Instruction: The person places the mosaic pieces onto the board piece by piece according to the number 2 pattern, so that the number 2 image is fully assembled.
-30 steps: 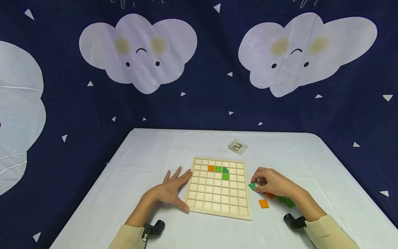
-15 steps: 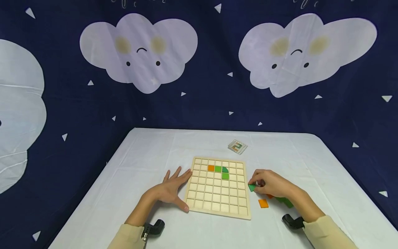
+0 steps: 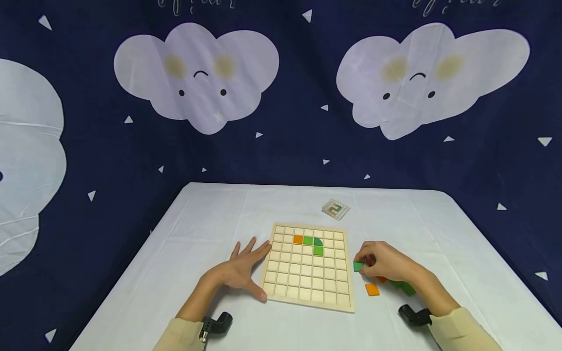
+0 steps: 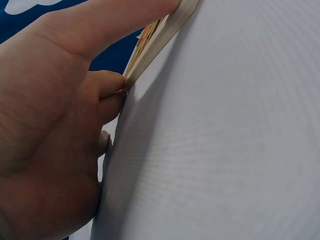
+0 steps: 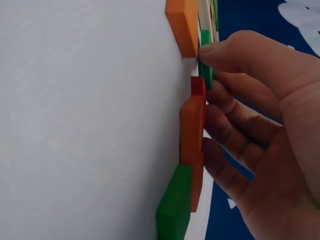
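Note:
A wooden grid board (image 3: pixel 303 278) lies on the white table, with an orange tile (image 3: pixel 298 239), two light green tiles (image 3: pixel 318 250) and a dark green rounded tile (image 3: pixel 318 241) in its upper cells. My left hand (image 3: pixel 239 270) rests at the board's left side, fingers spread, thumb and fingertips touching the edge. Just right of the board, my right hand (image 3: pixel 386 261) pinches a green tile (image 5: pixel 205 60) between thumb and fingers. The right wrist view shows that tile raised on edge. Its exact outline is partly hidden by the fingers.
Loose tiles lie beneath and beside the right hand: an orange tile (image 3: pixel 372 289), a red tile (image 5: pixel 198 85) and green tiles (image 3: pixel 407 287). A small pattern card (image 3: pixel 335 209) lies beyond the board. A dark blue cloth (image 3: pixel 303 161) with clouds hangs behind the table.
The green tile in my right hand has turned a little and shifted slightly toward me. My left hand keeps its place on the board's edge.

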A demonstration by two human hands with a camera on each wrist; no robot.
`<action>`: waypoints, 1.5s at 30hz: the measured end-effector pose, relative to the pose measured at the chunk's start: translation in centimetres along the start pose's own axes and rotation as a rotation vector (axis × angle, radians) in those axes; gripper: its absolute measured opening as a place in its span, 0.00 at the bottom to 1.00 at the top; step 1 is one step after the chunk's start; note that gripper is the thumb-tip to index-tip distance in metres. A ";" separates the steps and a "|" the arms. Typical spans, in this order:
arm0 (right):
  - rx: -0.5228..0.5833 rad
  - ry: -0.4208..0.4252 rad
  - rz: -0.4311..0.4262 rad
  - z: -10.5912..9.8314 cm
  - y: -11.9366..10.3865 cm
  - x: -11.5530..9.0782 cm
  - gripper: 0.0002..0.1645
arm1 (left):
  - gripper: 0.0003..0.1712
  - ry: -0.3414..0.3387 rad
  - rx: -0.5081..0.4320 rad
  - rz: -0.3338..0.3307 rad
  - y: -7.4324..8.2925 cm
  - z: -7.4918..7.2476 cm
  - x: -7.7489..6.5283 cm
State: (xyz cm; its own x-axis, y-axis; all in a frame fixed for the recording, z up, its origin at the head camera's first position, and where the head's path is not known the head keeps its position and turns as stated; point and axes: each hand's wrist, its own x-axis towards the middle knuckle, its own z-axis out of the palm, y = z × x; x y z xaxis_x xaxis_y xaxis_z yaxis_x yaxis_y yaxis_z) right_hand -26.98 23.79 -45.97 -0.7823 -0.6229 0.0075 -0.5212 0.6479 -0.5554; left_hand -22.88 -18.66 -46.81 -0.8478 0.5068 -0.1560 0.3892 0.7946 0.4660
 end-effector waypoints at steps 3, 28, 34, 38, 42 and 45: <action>0.007 0.017 0.004 0.0 0.0 0.2 0.12 | 0.79 0.008 -0.006 0.006 0.0 0.1 -0.1; 0.024 0.060 0.001 -0.1 -2.6 3.7 0.12 | 0.79 0.035 -0.027 0.019 -0.2 0.4 -0.2; 0.043 0.047 -0.033 0.0 -3.4 4.7 0.12 | 0.79 0.038 -0.026 0.020 0.0 0.2 0.0; 0.044 0.029 -0.046 0.3 -3.7 5.3 0.13 | 0.79 0.039 -0.020 0.024 0.1 0.0 0.0; 0.045 0.006 -0.069 0.9 -3.8 5.6 0.13 | 0.79 0.031 -0.026 0.026 0.1 0.1 -0.1; 0.040 0.000 -0.086 1.4 -3.9 5.6 0.13 | 0.79 0.026 -0.029 0.026 0.0 0.2 -0.1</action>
State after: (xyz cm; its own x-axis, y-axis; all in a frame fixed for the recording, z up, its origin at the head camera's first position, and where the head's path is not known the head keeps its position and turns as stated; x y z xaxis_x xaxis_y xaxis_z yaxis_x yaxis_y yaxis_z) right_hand -28.87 17.17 -44.97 -0.7351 -0.6756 0.0563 -0.5723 0.5740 -0.5856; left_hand -22.71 -18.64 -46.90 -0.8467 0.5180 -0.1214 0.4007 0.7711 0.4948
